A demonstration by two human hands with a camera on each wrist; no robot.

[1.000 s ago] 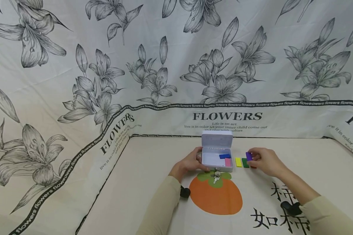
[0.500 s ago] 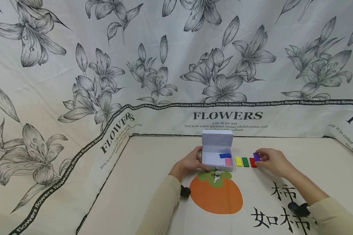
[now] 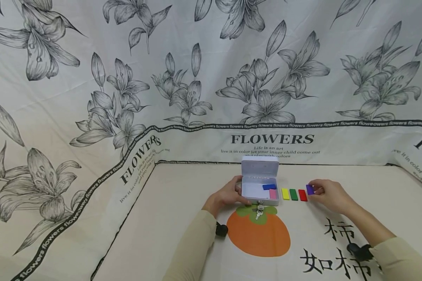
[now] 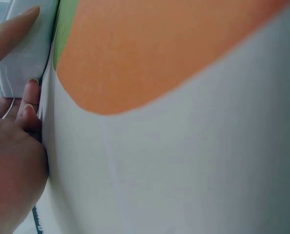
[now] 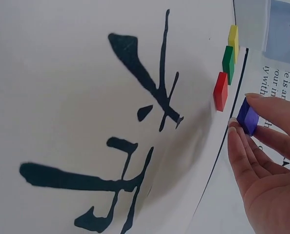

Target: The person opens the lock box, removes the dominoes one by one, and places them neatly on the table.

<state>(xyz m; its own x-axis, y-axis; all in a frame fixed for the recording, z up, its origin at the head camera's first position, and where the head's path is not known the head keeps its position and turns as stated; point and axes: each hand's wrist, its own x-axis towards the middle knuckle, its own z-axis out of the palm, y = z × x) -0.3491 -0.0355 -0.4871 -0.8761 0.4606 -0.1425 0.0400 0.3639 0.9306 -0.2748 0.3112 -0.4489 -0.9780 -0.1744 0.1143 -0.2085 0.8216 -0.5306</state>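
My left hand point(image 3: 226, 194) grips the left end of a small white metal lockbox point(image 3: 247, 201), its thumb along the front wall. The box lid point(image 3: 259, 167) stands raised, and keys point(image 3: 259, 213) hang from the front lock. Inside lie a blue block point(image 3: 268, 187) and a pink block point(image 3: 272, 193). Between thumb and fingers my right hand point(image 3: 328, 195) pinches a purple block point(image 5: 248, 117), just right of the red block point(image 3: 303, 195). A green block point(image 3: 293, 194) and a yellow block point(image 3: 285, 194) continue that row toward the box.
The tablecloth point(image 3: 172, 218) carries an orange persimmon print point(image 3: 258, 238) and black characters point(image 3: 332, 261). Behind the table hangs a flower-printed cloth point(image 3: 183, 144), close to the raised lid.
My right hand has carried the purple block rightward from over the green and red blocks to beside the red one, then lowered it slightly. The left hand and the box stay put.
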